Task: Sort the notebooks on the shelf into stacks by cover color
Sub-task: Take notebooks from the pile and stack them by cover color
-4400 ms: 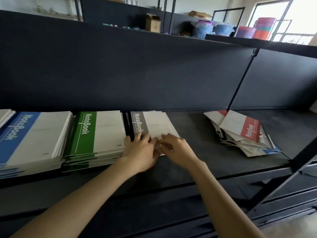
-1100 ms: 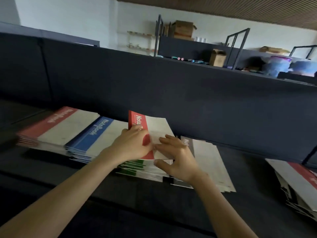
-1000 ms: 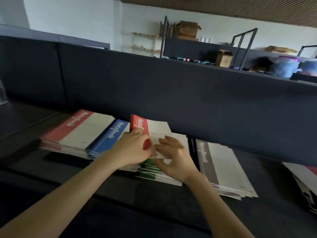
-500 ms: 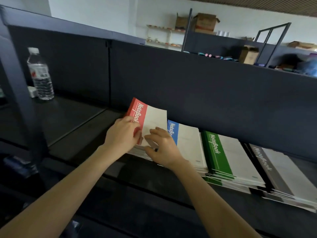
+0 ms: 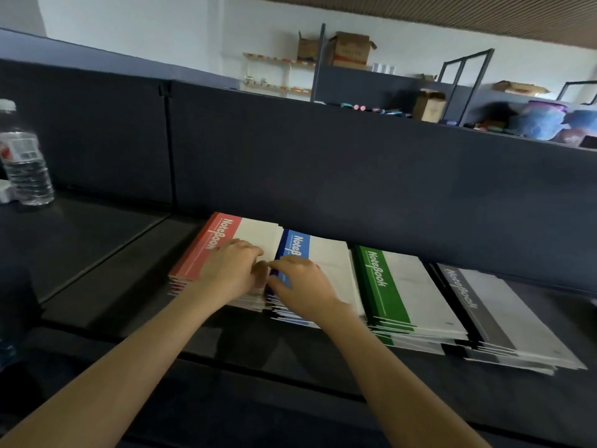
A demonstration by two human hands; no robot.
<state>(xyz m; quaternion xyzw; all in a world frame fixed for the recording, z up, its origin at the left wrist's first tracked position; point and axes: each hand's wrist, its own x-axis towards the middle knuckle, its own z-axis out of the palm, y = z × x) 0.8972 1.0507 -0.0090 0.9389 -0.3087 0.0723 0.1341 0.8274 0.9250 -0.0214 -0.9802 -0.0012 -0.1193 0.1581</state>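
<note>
Four notebook stacks lie side by side on the dark shelf: red, blue, green and grey. The top red notebook lies flat on the red stack. My left hand rests on its near right part, fingers bent down onto the cover. My right hand lies over the blue stack, its thumb and fingertips pinching the red notebook's right edge at the seam between the red and blue stacks. Both hands' fingertips nearly touch there.
A clear water bottle stands at the far left on the neighbouring shelf section. A tall dark back panel rises right behind the stacks. Boxes and plastic tubs sit on shelves beyond it.
The red notebook, held tilted above the leftmost stack half a second ago, now lies flat on the red stack. Both hands have come down with it. The view has shifted right.
</note>
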